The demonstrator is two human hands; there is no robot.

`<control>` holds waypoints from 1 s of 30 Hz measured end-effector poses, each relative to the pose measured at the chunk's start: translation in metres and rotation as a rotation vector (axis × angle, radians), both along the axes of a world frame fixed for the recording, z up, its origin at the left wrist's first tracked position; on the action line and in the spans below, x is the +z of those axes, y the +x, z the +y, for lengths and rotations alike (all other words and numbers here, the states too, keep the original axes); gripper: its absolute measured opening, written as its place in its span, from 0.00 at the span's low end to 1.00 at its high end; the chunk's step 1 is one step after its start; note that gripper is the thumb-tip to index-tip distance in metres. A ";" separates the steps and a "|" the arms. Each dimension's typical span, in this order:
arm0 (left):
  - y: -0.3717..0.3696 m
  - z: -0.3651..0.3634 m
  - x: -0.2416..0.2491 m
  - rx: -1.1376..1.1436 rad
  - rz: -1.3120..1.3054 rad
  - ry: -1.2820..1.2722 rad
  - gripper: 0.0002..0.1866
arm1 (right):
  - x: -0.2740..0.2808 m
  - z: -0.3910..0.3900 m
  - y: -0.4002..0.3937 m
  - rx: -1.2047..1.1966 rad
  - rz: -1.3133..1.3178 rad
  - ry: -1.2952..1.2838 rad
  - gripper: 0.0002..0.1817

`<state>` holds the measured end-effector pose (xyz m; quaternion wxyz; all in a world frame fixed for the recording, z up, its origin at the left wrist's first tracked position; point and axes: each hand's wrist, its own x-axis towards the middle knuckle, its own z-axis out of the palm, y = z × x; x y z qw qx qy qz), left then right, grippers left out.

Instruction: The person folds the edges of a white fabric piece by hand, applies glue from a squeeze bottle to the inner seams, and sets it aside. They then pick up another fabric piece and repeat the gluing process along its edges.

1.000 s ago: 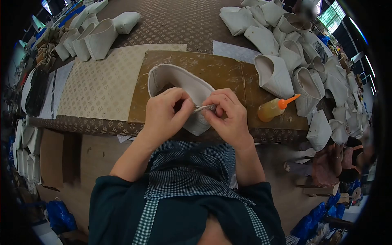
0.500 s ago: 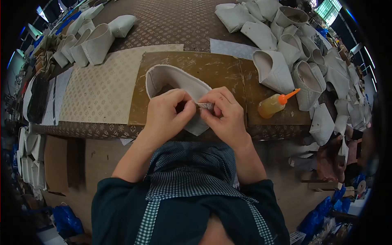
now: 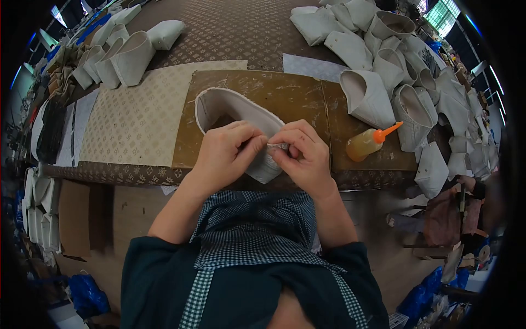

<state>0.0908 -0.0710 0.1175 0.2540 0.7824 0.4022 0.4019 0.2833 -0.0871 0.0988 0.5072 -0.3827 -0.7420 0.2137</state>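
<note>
A white, leather-like pouch-shaped piece (image 3: 241, 104) stands in front of me, its oval opening facing up and its pale lining showing. My left hand (image 3: 229, 156) is closed, thumb and index finger pinching at the near right part of the rim. Right beside it, my right hand (image 3: 304, 156) is closed too, its thumb and fingers pinching the same stretch of edge. The fingertips of both hands almost meet there. Below them the piece's pointed lower end shows. Fingers hide part of the rim.
Beneath the piece lies a brown board (image 3: 263, 78). An orange-tipped squeeze bottle (image 3: 362, 145) with yellowish liquid lies tilted on the right. Similar white pieces (image 3: 368, 97) heap at the right; several more (image 3: 129, 57) stand far left. A patterned beige sheet (image 3: 134, 115) covers the left side.
My fingertips have shifted slightly along the rim, and the edge between them looks less lifted. Both hands keep their pinch; the pouch-shaped piece has barely moved.
</note>
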 end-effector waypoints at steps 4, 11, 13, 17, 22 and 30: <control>0.000 0.003 -0.003 -0.026 0.034 0.057 0.06 | -0.001 0.000 0.001 0.005 0.010 0.017 0.15; -0.007 0.004 -0.003 -0.058 0.063 0.013 0.08 | 0.000 0.005 0.002 0.035 -0.074 0.129 0.19; -0.009 0.003 -0.003 -0.056 0.059 0.012 0.09 | 0.002 0.005 0.001 0.024 -0.106 0.160 0.18; -0.012 0.000 -0.004 -0.113 0.022 0.062 0.09 | 0.004 0.003 0.000 0.000 -0.119 0.148 0.16; -0.014 0.000 -0.006 -0.098 0.061 0.063 0.09 | 0.005 0.004 0.000 0.000 -0.155 0.160 0.14; -0.016 0.006 -0.007 -0.168 0.110 0.124 0.07 | 0.008 0.004 0.003 0.031 -0.172 0.147 0.13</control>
